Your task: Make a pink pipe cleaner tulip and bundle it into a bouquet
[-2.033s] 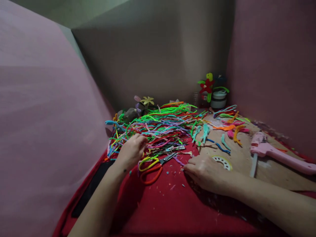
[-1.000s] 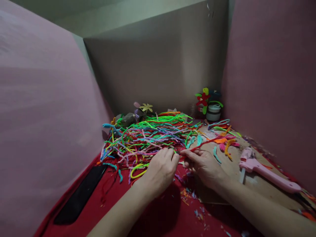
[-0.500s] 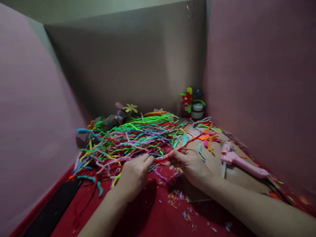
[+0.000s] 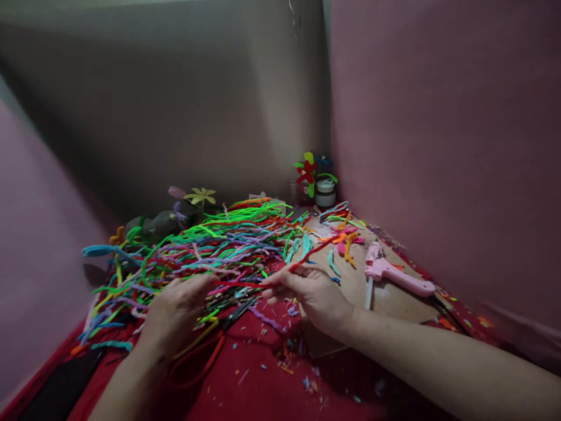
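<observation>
A red pipe cleaner (image 4: 239, 284) is stretched between my two hands. My left hand (image 4: 179, 307) pinches its left end. Further along, my right hand (image 4: 307, 292) grips it between thumb and fingers, and the free end slants up to the right over the cardboard. Just behind my hands spreads a big pile of coloured pipe cleaners (image 4: 219, 248). Scissors (image 4: 236, 316) with orange-red handles lie on the red cloth (image 4: 245, 397) beside my left hand.
A pink glue gun (image 4: 397, 276) rests on the cardboard (image 4: 350, 280) at right, near cut pipe-cleaner pieces. Pipe-cleaner flowers (image 4: 307, 171) and a grey-white jar (image 4: 325, 194) stand at the back. A black flat object (image 4: 61, 389) lies at left. Fuzzy scraps dot the cloth.
My left hand has moved left, away from my right, so more of the red pipe cleaner shows between them. The scissors are now uncovered. The view has turned to the right.
</observation>
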Demonstrator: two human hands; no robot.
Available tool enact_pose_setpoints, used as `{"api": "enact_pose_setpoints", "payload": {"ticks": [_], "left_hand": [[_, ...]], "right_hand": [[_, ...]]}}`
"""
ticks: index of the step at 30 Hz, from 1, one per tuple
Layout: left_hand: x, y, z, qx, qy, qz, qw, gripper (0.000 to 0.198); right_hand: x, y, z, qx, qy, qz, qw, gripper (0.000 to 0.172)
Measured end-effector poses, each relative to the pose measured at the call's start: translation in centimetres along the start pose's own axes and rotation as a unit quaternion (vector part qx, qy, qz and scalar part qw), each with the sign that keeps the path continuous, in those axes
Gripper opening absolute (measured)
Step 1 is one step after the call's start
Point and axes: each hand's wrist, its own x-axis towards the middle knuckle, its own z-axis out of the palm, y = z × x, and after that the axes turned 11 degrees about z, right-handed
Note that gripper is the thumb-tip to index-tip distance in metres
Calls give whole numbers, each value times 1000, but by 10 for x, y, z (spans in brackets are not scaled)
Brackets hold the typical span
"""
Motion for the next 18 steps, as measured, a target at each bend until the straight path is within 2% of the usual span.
{"api": "enact_pose_setpoints", "payload": {"ticks": [2, 3, 5, 7, 8, 11, 12, 13, 15, 18], "left_hand": [[1, -8, -3, -97, 59, -121, 986, 14], [1, -12, -3, -165, 98, -182, 964, 15], [2, -16, -3, -328, 185, -268, 887, 21], [3, -12, 0, -470, 229, -298, 799, 27], [3, -7, 2, -517, 222, -305, 769, 29], [8, 24, 10, -595, 41, -308, 741, 38], [10, 38, 13, -615, 26, -291, 733, 41], [14, 50, 14, -629, 26, -277, 726, 40], [22, 72, 15, -641, 61, -273, 714, 35], [33, 91, 15, -654, 106, -263, 702, 29]], "right_hand": [[5, -3, -4, 53, 14, 3, 998, 27], [7, -5, -6, 80, 26, -2, 996, 25], [11, -11, -9, 127, 49, -21, 990, 20], [13, -16, -11, 157, 62, -32, 985, 17], [14, -18, -12, 166, 65, -32, 984, 16], [15, -19, -11, 174, 59, -22, 983, 14], [15, -18, -9, 171, 54, -16, 984, 14], [16, -16, -8, 167, 47, -8, 985, 14], [16, -13, -6, 160, 36, 13, 986, 14], [18, -12, -3, 153, 23, 37, 987, 15]]}}
